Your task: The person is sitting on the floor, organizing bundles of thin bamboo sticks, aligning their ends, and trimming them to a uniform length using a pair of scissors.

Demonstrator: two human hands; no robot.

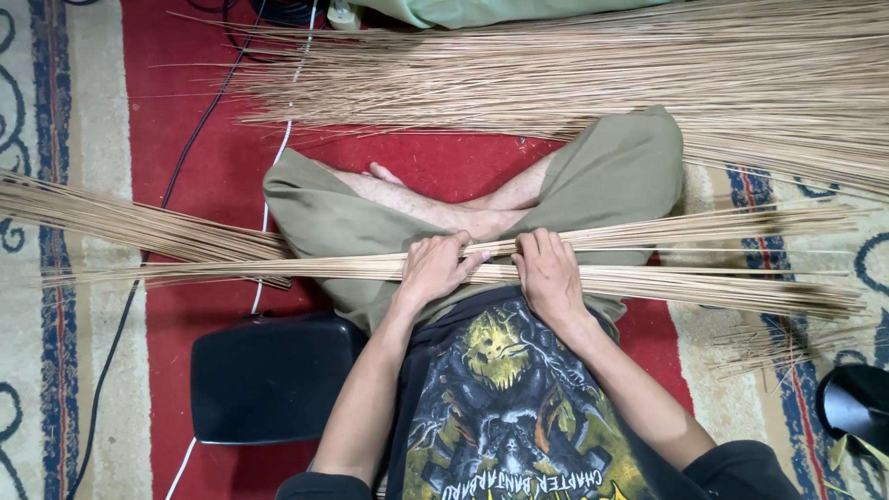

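Both hands, left hand and right hand, are clamped side by side on a long bundle of thin, stiff tan palm-leaf ribs lying across the lap at centre. A firm, even grip would likely keep the ribs aligned. A looser pile of ribs fans out at twelve o'clock on the red patterned woven carpet; a smooth black box sits at eight o'clock.

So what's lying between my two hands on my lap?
Head view: only the bundle of thin sticks bridges the small gap between left hand and right hand; both grip it.
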